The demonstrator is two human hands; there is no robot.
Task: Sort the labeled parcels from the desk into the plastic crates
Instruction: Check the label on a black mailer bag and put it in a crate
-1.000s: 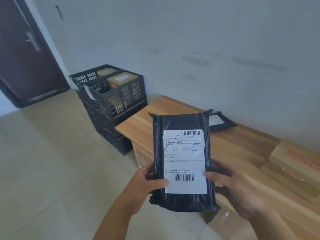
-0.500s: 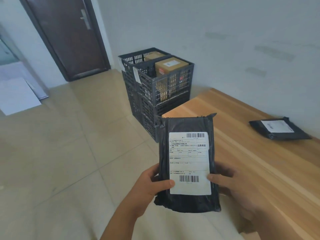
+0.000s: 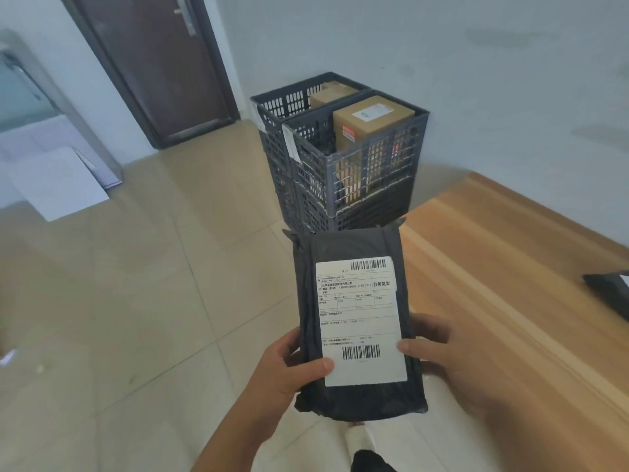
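Note:
I hold a black plastic parcel (image 3: 350, 247) upright in front of me, its white shipping label facing me. My left hand (image 3: 289, 369) grips its lower left edge with the thumb on the label. My right hand (image 3: 442, 356) grips the lower right edge. Two stacks of dark plastic crates stand against the wall ahead. The near crate (image 3: 357, 158) holds a tall cardboard box (image 3: 371, 120). The far crate (image 3: 289, 97) holds another cardboard box (image 3: 332, 92). A second black parcel (image 3: 609, 291) lies on the wooden desk (image 3: 510, 267) at the right edge.
A dark brown door (image 3: 153, 63) is at the back left. White sheets (image 3: 58, 182) lean on the floor at the left beside a grey cabinet. The tiled floor (image 3: 136, 284) stretches between me and the crates. The desk's corner is just right of the crates.
The view has swung left and closer to the crates, which now sit straight ahead and larger. The parcel stays in both hands, held the same way. The desk's parcel has slid to the right edge.

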